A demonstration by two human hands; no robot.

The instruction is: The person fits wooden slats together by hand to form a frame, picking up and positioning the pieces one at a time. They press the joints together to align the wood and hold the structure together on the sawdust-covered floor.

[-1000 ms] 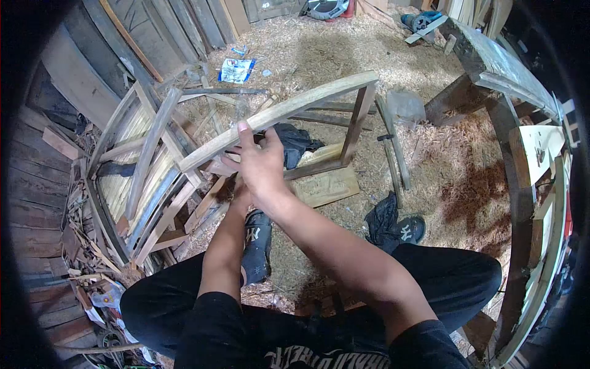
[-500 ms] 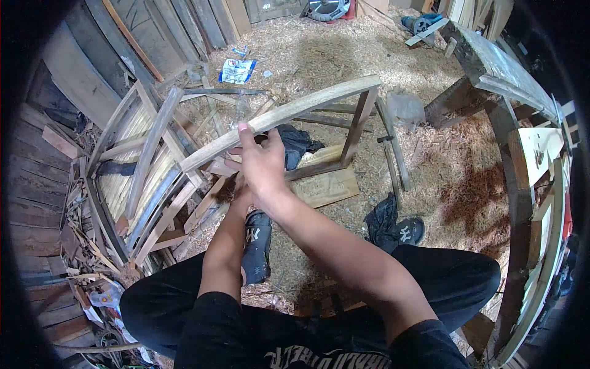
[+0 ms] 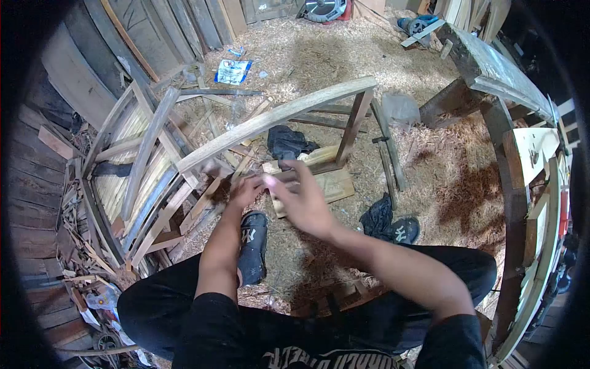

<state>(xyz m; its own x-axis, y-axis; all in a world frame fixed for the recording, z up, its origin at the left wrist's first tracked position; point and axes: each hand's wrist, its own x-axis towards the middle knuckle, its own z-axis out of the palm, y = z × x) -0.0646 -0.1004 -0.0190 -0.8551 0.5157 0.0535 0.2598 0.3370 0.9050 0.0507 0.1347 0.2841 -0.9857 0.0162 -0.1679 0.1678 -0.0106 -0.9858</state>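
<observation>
A wooden frame (image 3: 276,118) with a long pale top rail stands in front of me, slanting up to the right. A darker upright post (image 3: 356,128) joins the top rail to a lower rail at its right end. My left hand (image 3: 247,189) is closed around the lower rail near the frame's middle, its fingertips partly hidden. Away from the top rail, my right hand (image 3: 305,204) hovers just to the right of the left one, thumb and fingers apart and slightly blurred, with nothing in it. Beneath the frame lies a pale board (image 3: 329,187).
Wood shavings cover the floor. Slatted wooden pieces and offcuts (image 3: 144,160) crowd the left side. A dark cloth (image 3: 289,141) lies behind the frame. Timber structures (image 3: 510,80) stand at right, and a circular saw (image 3: 324,8) sits at the back.
My right hand has let go of the top rail and moved down and right, its fingers spreading. My left hand now shows more beside the lower rail. The frame has hardly moved.
</observation>
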